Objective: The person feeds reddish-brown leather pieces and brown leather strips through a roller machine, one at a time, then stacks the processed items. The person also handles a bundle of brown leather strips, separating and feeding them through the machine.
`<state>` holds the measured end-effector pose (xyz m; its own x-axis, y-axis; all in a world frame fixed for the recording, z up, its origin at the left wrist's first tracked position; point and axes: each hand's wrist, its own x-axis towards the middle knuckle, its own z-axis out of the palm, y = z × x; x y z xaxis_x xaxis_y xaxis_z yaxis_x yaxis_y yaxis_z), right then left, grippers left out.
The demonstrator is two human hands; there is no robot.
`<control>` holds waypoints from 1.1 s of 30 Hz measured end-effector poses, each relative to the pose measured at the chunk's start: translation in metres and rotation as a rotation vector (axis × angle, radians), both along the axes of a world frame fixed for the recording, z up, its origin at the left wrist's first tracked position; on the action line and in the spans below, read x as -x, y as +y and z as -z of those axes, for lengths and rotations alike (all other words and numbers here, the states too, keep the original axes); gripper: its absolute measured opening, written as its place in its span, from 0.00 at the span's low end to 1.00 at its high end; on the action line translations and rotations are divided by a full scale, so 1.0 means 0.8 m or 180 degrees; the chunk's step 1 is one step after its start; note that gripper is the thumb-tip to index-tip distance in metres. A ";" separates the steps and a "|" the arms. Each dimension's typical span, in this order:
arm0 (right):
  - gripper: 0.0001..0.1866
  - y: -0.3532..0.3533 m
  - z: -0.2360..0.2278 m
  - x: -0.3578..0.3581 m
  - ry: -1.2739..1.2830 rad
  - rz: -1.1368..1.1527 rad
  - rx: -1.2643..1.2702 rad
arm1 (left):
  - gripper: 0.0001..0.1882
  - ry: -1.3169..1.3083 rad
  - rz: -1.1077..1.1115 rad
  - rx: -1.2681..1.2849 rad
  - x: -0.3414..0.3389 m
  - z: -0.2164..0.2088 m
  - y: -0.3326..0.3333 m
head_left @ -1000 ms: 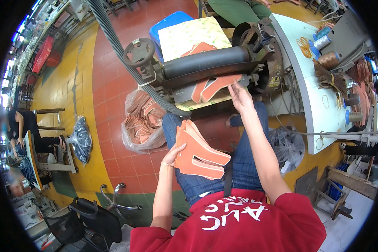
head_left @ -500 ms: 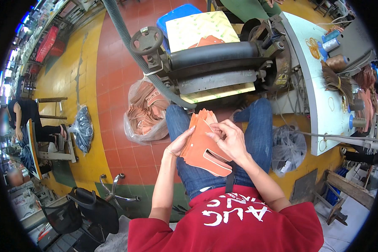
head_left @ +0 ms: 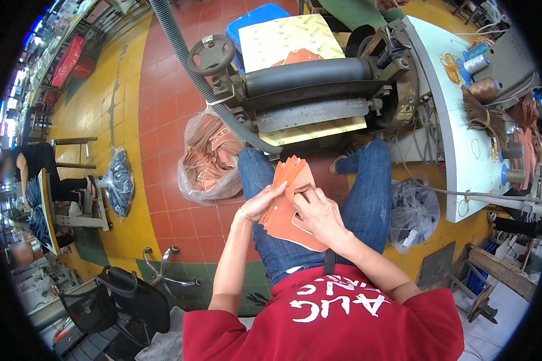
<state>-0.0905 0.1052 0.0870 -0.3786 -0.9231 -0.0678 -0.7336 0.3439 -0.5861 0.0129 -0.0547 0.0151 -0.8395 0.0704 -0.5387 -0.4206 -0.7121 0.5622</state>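
Note:
A fanned stack of orange leather pieces rests over my lap. My left hand is closed around its left edge, thumb lying on top. At the upper right of the stack, my right hand has its fingers curled on the edge of a top piece, which is bent up and shows a brownish underside. A pale-edged cut-out in the leather is partly covered by the right hand.
Ahead of my knees stands a roller machine with a handwheel and a grey hose. A plastic bag of leather pieces sits on the floor at left. To the right are a white table with thread spools and another plastic bag.
My right hand has moved slightly left and down over the stack, curling its fingers. The edge of a top piece is now bent up, and more of the cut-out is covered.

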 end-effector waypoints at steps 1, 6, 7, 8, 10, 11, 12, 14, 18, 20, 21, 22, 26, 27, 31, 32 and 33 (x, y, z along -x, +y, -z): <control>0.19 0.001 0.000 -0.001 -0.0008 -0.0080 0.0019 | 0.27 -0.0022 0.0048 -0.0057 0.000 0.002 -0.003; 0.10 0.003 0.010 0.007 -0.1023 -0.0656 0.0539 | 0.27 0.0144 0.0382 0.0057 -0.003 0.011 -0.008; 0.10 0.003 0.013 0.008 -0.1064 -0.0758 0.0620 | 0.28 0.0116 0.0347 0.0130 -0.004 0.015 -0.008; 0.10 0.001 0.015 0.007 -0.1109 -0.0833 0.0694 | 0.29 0.0088 0.0314 0.0202 -0.004 0.020 -0.007; 0.11 -0.002 0.020 0.003 -0.1243 -0.0751 0.0682 | 0.33 0.0118 0.0586 -0.0316 -0.009 0.031 -0.014; 0.13 -0.003 0.021 0.001 -0.1332 -0.0591 0.0597 | 0.35 0.0112 0.0362 -0.0441 -0.014 0.038 -0.015; 0.15 -0.003 0.022 -0.001 -0.1415 -0.0426 0.0511 | 0.36 0.0111 0.0144 -0.0566 -0.021 0.045 -0.014; 0.19 -0.003 0.023 -0.005 -0.1255 -0.0290 0.0425 | 0.40 0.0440 0.0038 -0.0556 -0.030 0.058 -0.021; 0.18 -0.004 0.023 -0.016 -0.0708 -0.0060 0.0473 | 0.34 0.0796 0.0411 -0.0709 -0.037 0.061 -0.035; 0.15 -0.007 0.021 -0.026 -0.0211 -0.0229 -0.0008 | 0.30 0.0046 0.0183 -0.0651 -0.028 0.053 -0.032; 0.13 -0.009 0.021 -0.031 0.0037 -0.0281 -0.0227 | 0.29 -0.0073 0.0089 -0.0783 -0.022 0.048 -0.028; 0.09 -0.013 0.020 -0.036 0.0384 -0.0343 -0.0204 | 0.24 -0.0115 0.0212 -0.0642 -0.016 0.044 -0.026; 0.08 -0.021 0.016 -0.046 0.0571 0.0000 -0.0180 | 0.22 -0.0429 0.0278 -0.0740 -0.001 0.038 -0.019; 0.08 -0.021 0.015 -0.050 0.0592 -0.0201 -0.0299 | 0.22 -0.0628 0.0310 -0.0425 0.001 0.041 -0.016; 0.08 -0.010 0.014 -0.056 0.0837 -0.0501 -0.0186 | 0.22 -0.0519 0.0606 0.0470 0.011 0.054 -0.010; 0.08 -0.007 0.017 -0.054 0.0899 -0.0582 -0.0155 | 0.22 -0.0510 0.0667 0.0553 0.010 0.055 -0.009; 0.08 -0.004 0.019 -0.052 0.1024 -0.0603 -0.0028 | 0.22 -0.0497 0.0727 0.0641 0.010 0.056 -0.008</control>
